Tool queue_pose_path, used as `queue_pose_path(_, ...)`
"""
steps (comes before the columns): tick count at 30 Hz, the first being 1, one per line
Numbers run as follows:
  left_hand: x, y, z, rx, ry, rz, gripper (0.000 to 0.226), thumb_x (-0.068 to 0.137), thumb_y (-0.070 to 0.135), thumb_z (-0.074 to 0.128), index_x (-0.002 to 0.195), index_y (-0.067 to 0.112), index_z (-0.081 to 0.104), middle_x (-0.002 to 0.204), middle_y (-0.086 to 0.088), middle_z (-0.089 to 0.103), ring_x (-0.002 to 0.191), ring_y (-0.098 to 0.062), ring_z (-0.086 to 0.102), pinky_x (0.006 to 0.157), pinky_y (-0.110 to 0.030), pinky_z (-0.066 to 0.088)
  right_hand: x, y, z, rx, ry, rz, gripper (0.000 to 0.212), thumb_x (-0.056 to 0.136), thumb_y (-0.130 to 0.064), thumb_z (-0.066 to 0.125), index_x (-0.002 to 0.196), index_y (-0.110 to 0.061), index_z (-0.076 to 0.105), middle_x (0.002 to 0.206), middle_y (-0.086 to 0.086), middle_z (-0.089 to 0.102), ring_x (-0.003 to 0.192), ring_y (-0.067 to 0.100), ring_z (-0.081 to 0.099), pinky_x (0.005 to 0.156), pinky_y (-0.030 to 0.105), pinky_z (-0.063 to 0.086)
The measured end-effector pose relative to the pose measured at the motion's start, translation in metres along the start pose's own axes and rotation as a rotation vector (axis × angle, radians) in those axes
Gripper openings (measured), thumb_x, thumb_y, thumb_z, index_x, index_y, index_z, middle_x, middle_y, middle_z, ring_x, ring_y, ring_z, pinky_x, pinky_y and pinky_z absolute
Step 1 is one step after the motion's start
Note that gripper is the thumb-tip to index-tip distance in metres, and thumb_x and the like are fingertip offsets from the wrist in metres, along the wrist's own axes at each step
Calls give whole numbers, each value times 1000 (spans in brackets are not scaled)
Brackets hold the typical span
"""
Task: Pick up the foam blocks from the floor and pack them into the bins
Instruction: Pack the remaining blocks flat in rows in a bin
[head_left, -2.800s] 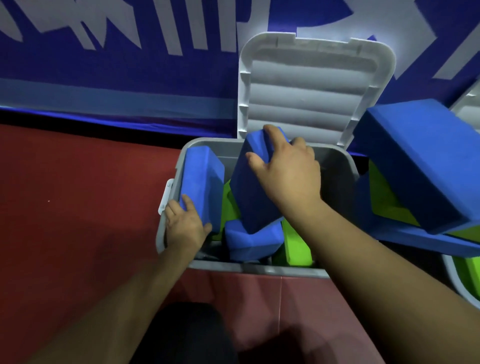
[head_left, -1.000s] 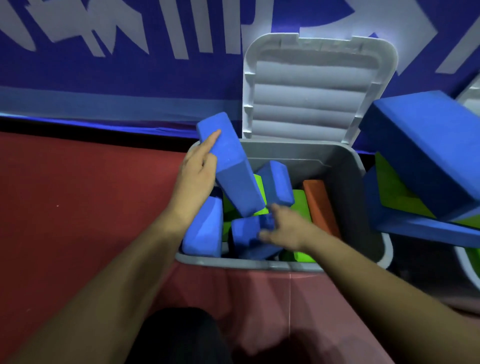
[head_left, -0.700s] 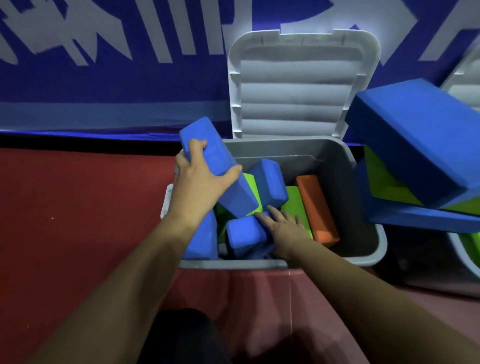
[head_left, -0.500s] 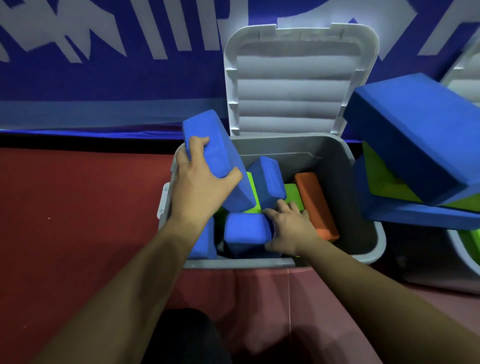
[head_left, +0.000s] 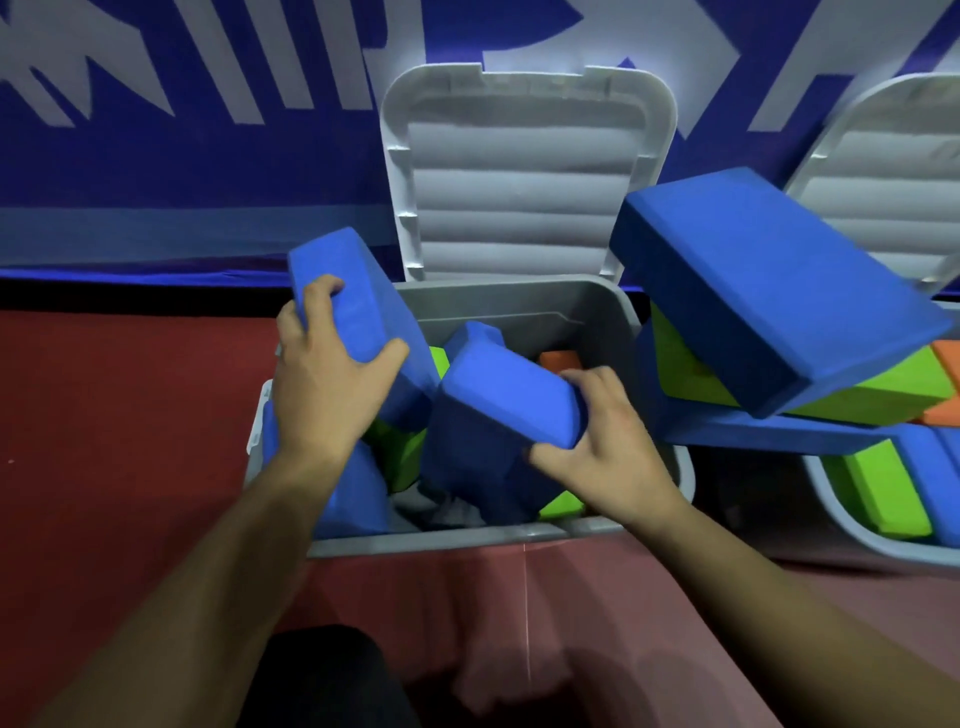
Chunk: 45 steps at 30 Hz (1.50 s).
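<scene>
A grey bin (head_left: 524, 304) stands open in front of me, its lid (head_left: 524, 171) leaning back against the wall. My left hand (head_left: 324, 384) grips a long blue foam block (head_left: 358, 306) tilted over the bin's left side. My right hand (head_left: 602, 441) grips another blue foam block (head_left: 498, 405), raised above the bin's middle. Below them lie more blue blocks, green blocks (head_left: 400, 449) and an orange block (head_left: 558, 359), partly hidden.
At the right a second grey bin (head_left: 852, 519) overflows with a big blue block (head_left: 769, 280), green blocks and an orange one, its lid open too. Red floor (head_left: 124, 426) spreads at the left. A blue and white wall banner runs behind.
My right hand has taken hold of a blue block inside the bin and lifted it up. My left hand keeps its grip on the long blue block, now shifted slightly left.
</scene>
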<state>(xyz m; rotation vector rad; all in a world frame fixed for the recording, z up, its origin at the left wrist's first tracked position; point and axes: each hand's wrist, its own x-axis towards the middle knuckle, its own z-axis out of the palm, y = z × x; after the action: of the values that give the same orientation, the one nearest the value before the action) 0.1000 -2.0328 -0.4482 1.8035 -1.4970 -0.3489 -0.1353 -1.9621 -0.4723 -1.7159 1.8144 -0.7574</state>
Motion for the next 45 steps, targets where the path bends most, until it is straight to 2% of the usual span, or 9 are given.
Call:
queue_pose_path(9,-1,0,-1,10,20,-34,68,77,30,73,135,25,39,140,-8,43,116,-32,49,84,-34,36,-1,-18,-9,62,543,8,76,77,-46,78,127,0,44,115,4,40,109,21,45,91,21,37)
queue_pose_path(17,-15,19,11,162,-28,125,73,70,37,75,134,27,41,138,-10,41,106,-41,55,82,-48,48,-1,54,43,-84,197,582,99,75,-55,78,135,6,28,126,26,47,117,44,51,95,45,47)
queue_pose_path(20,-23,25,18,221,-32,210,76,68,40,76,134,26,42,136,-14,41,101,-44,56,78,-49,50,-6,38,40,-230,326,436,109,74,-51,78,147,9,23,130,30,43,119,45,47,102,47,43)
queue_pose_path(24,-25,30,23,251,-115,215,79,67,51,73,136,34,38,143,-7,35,106,-40,56,80,-47,51,-1,-10,32,-156,446,70,77,88,-46,61,144,0,36,131,19,46,119,35,48,101,45,43)
queue_pose_path(28,-29,28,14,138,-178,224,82,61,66,63,134,40,37,141,2,39,117,-29,54,90,-46,51,27,-68,10,598,32,211,77,91,-63,52,152,-25,25,136,1,52,112,13,59,96,30,47)
queue_pose_path(31,-37,22,8,97,-398,273,82,58,74,57,131,48,34,139,10,39,121,-14,50,98,-39,47,50,-80,1,500,-75,208,97,82,-71,57,156,-26,15,131,1,55,123,19,56,96,31,45)
queue_pose_path(35,-31,12,-3,-388,-659,238,48,76,52,60,122,39,51,132,9,51,120,0,52,95,-21,44,59,-71,7,316,-86,226,109,73,-69,70,156,-25,12,151,9,40,137,25,42,107,39,39)
queue_pose_path(39,-16,2,-4,-977,-759,-266,20,87,22,57,98,18,40,113,-13,71,99,-31,70,61,-35,58,49,-63,4,200,-98,171,97,76,-56,69,154,-40,13,146,11,43,130,29,46,93,34,39)
queue_pose_path(45,53,-37,54,-5,-523,-48,11,83,31,61,92,27,55,93,-6,66,90,-24,64,82,-33,48,28,-62,-14,-273,-102,67,67,76,-60,52,138,-38,37,128,8,61,116,37,54,80,39,38)
